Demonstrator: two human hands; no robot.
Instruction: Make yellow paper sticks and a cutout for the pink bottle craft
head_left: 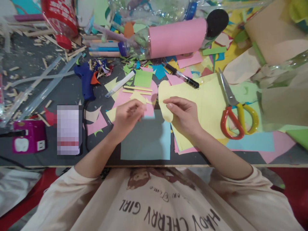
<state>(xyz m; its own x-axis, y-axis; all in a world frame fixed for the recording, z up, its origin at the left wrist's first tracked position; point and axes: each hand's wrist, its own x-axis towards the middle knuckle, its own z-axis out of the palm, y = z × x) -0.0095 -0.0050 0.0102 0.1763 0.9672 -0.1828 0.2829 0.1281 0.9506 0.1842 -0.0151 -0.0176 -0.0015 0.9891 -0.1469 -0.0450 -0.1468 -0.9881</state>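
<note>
Between the thumb and fingers of my right hand (184,112) is a rounded pale yellow paper cutout (165,91), upright in front of the yellow sheets. My left hand (130,117) is closed, its fingers curled and the thumb against them; whatever may be pinched there is too small or hidden to make out. It hovers over the upper left of a light blue paper sheet (146,141) at the table's front. Just beyond it lie thin yellow strips (138,88), pink paper and a capped white marker (120,84).
Scissors (237,112) with red and yellow handles lie on the right, by yellow paper (211,109). A black marker (181,75) and a pink-wrapped bottle (178,37) are farther back. Left are a blue glue gun (85,80), a phone (68,130) and a purple box (29,136).
</note>
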